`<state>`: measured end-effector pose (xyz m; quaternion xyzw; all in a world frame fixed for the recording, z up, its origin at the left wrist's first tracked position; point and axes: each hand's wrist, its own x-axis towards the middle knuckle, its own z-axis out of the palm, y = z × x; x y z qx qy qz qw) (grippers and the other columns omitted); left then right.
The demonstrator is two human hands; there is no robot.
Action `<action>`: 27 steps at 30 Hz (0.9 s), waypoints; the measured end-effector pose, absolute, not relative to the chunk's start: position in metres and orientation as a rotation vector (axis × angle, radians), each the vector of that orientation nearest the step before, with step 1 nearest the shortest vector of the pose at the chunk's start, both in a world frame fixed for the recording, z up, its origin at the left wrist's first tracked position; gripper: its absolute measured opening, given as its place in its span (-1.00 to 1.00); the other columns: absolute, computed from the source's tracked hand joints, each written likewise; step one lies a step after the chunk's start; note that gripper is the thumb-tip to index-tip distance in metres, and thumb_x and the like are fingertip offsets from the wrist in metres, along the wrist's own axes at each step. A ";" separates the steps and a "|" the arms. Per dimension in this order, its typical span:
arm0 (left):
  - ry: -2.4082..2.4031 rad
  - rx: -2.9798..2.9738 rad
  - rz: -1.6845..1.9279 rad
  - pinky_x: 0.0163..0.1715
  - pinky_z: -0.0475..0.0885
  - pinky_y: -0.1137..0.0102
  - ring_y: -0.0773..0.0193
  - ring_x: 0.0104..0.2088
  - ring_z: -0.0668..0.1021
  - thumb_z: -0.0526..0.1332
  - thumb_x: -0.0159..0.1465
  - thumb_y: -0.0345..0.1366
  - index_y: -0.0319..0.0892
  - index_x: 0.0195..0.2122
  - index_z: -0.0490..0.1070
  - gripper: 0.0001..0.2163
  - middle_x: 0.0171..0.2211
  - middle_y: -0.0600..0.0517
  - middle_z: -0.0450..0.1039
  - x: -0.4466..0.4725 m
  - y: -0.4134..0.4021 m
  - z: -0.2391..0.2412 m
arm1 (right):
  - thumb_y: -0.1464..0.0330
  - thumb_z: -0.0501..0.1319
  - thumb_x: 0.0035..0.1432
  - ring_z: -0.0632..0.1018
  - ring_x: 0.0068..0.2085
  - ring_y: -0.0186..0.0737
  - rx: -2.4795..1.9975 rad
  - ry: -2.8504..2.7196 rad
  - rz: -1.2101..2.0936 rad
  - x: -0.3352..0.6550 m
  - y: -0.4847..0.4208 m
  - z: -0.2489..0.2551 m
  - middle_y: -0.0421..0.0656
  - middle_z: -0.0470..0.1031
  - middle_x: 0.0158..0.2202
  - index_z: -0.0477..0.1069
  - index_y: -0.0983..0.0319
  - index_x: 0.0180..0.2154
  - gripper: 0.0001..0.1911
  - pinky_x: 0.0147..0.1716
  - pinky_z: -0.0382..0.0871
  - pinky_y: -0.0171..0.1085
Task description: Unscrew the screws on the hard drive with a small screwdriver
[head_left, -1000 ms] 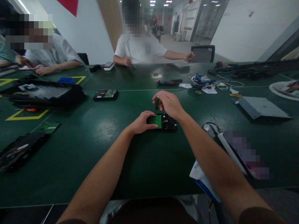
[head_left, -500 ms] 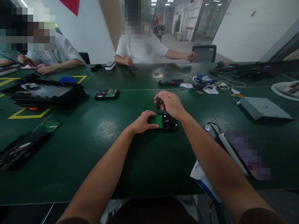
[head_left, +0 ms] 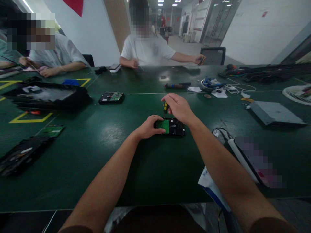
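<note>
A black hard drive [head_left: 177,127] with a green circuit board [head_left: 164,126] on its upper face lies flat on the table in front of me. My left hand [head_left: 151,127] grips the drive's left end, thumb along the near edge and fingers at the far side. Above the board, my right hand [head_left: 178,108] holds a black and yellow screwdriver [head_left: 166,107] upright, its tip pointing down at the board's far edge. Whether the tip touches a screw is too small to tell.
Another hard drive [head_left: 111,97] lies farther left, near a black tray [head_left: 48,94]. Dark drive parts [head_left: 23,153] sit at the left. To the right are a grey metal box [head_left: 277,113], a phone-like slab [head_left: 252,161] and cables [head_left: 239,88]. Two co-workers sit across the table.
The screwdriver handle has turned in my right hand, showing more yellow now. My left hand and the hard drive stay in place.
</note>
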<state>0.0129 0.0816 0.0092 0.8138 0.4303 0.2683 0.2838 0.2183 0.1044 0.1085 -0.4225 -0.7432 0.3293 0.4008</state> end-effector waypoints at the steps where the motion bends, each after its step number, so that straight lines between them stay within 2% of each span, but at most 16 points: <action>1: 1.156 2.176 0.712 0.29 0.32 0.04 -0.04 0.25 0.40 0.43 0.18 0.00 -0.10 0.19 0.39 -0.40 0.24 -0.14 0.35 0.013 0.081 0.010 | 0.10 0.02 0.43 0.44 -0.46 -0.34 -1.077 -1.887 0.847 0.218 0.103 0.110 -0.18 0.50 -0.35 0.52 0.17 -0.15 -0.61 -0.42 0.25 -0.27; 3: 1.155 2.182 0.711 0.29 0.32 0.04 -0.04 0.25 0.40 0.43 0.18 0.00 -0.11 0.19 0.39 -0.41 0.23 -0.15 0.35 0.013 0.081 0.010 | 0.06 0.03 0.42 0.43 -0.47 -0.34 -1.076 -1.903 0.891 0.216 0.100 0.112 -0.20 0.47 -0.40 0.53 0.17 -0.14 -0.59 -0.43 0.24 -0.27; 6: 1.149 2.196 0.723 0.27 0.34 0.03 -0.05 0.23 0.41 0.43 0.18 0.00 -0.11 0.18 0.40 -0.41 0.21 -0.15 0.37 0.014 0.081 0.011 | 0.03 0.08 0.40 0.43 -0.49 -0.35 -1.049 -1.906 0.926 0.215 0.097 0.113 -0.21 0.44 -0.43 0.50 0.18 -0.24 -0.59 -0.46 0.22 -0.27; 9: 1.154 2.200 0.718 0.27 0.33 0.02 -0.07 0.23 0.41 0.43 0.18 0.00 -0.11 0.19 0.40 -0.40 0.21 -0.16 0.37 0.014 0.081 0.012 | 0.04 0.15 0.36 0.42 -0.52 -0.38 -1.061 -1.854 0.986 0.215 0.097 0.112 -0.17 0.51 -0.36 0.43 0.19 -0.31 -0.63 -0.51 0.22 -0.29; 13: 1.148 2.213 0.704 0.28 0.30 -0.01 -0.08 0.25 0.40 0.43 0.18 -0.01 -0.09 0.22 0.38 -0.38 0.20 -0.15 0.38 0.014 0.082 0.011 | 0.08 0.14 0.38 0.42 -0.53 -0.42 -0.984 -1.791 1.184 0.215 0.100 0.110 -0.13 0.59 -0.21 0.41 0.17 -0.20 -0.70 -0.57 0.21 -0.32; 19: 1.149 2.212 0.721 0.28 0.30 0.03 -0.06 0.24 0.40 0.42 0.19 0.00 -0.13 0.22 0.39 -0.38 0.20 -0.17 0.38 0.014 0.081 0.011 | 0.13 0.06 0.42 0.47 -0.49 -0.36 -0.899 -1.764 1.370 0.217 0.104 0.110 -0.10 0.56 -0.22 0.50 0.20 -0.07 -0.64 -0.58 0.31 -0.32; 22: 1.143 2.212 0.714 0.27 0.32 0.02 -0.06 0.23 0.41 0.42 0.19 0.00 -0.11 0.21 0.39 -0.39 0.20 -0.16 0.38 0.014 0.080 0.012 | 0.13 0.12 0.39 0.44 -0.49 -0.36 -0.912 -1.811 1.304 0.219 0.103 0.112 -0.15 0.53 -0.29 0.53 0.18 -0.07 -0.67 -0.58 0.27 -0.32; 25: 1.147 2.201 0.713 0.26 0.34 0.01 -0.06 0.23 0.41 0.42 0.19 0.00 -0.11 0.19 0.39 -0.41 0.21 -0.16 0.37 0.014 0.080 0.013 | 0.11 0.22 0.33 0.41 -0.48 -0.36 -0.954 -1.872 1.140 0.221 0.102 0.113 -0.21 0.45 -0.44 0.53 0.19 -0.22 -0.70 -0.55 0.23 -0.34; 27: 1.151 2.195 0.712 0.26 0.34 0.01 -0.06 0.23 0.41 0.42 0.19 0.00 -0.10 0.19 0.39 -0.41 0.21 -0.16 0.37 0.014 0.081 0.012 | 0.11 0.26 0.30 0.42 -0.47 -0.36 -0.977 -1.854 1.094 0.221 0.102 0.113 -0.20 0.46 -0.43 0.48 0.20 -0.30 -0.71 -0.53 0.23 -0.34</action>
